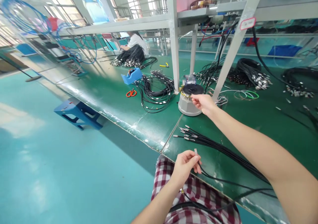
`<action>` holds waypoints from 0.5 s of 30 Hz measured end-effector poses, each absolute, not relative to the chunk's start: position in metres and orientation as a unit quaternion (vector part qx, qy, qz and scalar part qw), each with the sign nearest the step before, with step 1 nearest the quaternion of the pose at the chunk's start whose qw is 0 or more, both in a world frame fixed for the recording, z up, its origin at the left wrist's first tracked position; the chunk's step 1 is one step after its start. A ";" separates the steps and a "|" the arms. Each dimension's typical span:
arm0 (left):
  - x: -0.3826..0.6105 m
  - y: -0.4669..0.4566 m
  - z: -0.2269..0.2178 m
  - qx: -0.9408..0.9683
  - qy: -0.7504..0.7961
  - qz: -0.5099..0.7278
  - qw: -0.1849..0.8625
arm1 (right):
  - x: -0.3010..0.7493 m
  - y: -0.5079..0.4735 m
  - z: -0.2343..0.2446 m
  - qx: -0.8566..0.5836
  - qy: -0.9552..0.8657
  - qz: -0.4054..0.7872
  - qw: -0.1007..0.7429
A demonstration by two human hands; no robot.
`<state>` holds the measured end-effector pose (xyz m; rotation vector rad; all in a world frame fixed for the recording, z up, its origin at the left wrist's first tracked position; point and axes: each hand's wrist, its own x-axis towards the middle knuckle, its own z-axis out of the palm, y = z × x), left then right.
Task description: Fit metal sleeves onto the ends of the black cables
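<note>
Between the thumb and fingers of my left hand (186,164), near the table's front edge, is a black cable (211,176) with its silvery connector (195,151) pointing up. My right hand (202,103) is pinched at the rim of a round tape dispenser (190,108), which has a pale grey base and a black disc on top. Amber tape (185,92) shows along that rim beside my fingertips; whatever they pinch is too small to make out. Between my hands and under my right forearm lies a bundle of black cables (223,148), connector ends to the left.
Coiled black cables (156,91), orange-handled scissors (131,93) and a blue tape holder (131,76) lie on the green tabletop to the left. A white shelf post (174,42) rises behind the dispenser. Another person (139,43) sits farther back. A blue stool (77,113) stands on the floor.
</note>
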<state>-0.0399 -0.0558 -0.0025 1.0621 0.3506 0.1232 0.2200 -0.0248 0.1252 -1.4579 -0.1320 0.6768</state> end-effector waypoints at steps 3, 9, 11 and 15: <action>-0.040 -0.057 -0.002 0.500 0.161 0.063 0.849 | 0.206 -0.037 0.146 -0.646 -0.131 0.302 0.689; -0.042 -0.058 -0.006 0.465 0.156 0.065 0.869 | 0.150 -0.101 0.139 -0.685 -0.322 0.355 0.549; -0.042 -0.059 -0.005 0.455 0.152 0.061 0.876 | 0.133 -0.126 0.117 -0.695 -0.340 0.373 0.512; -0.042 -0.059 0.001 0.454 0.157 0.066 0.875 | 0.111 -0.170 0.072 -0.677 -0.356 0.417 0.492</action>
